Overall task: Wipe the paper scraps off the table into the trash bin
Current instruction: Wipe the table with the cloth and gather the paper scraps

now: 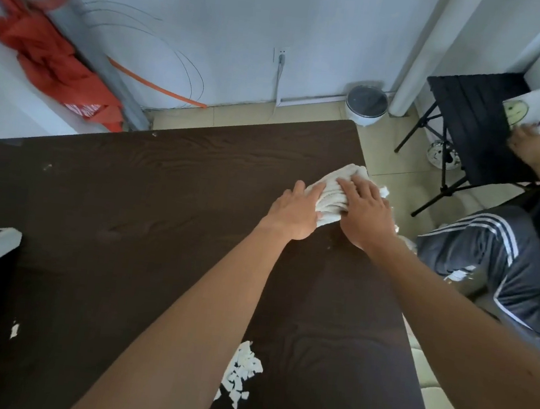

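Wiping was in hand at the desk's right edge: the left hand (pixel 298 211) and right hand (pixel 365 212), fingers straight and gripping nothing, pressed flat on a crumpled white cloth (pixel 339 175) lying on the dark brown wood-grain desk (pixel 127 205). A few white paper scraps (pixel 385 191) showed just beyond the cloth at that edge, while a larger heap of torn white scraps (pixel 241 374) lay by the near edge, well apart from the cloth. A round white trash bin with a dark top (pixel 367 106) stood on the floor by the wall. Next, the cloth likely needed carrying to that heap to sweep it off toward the bin.
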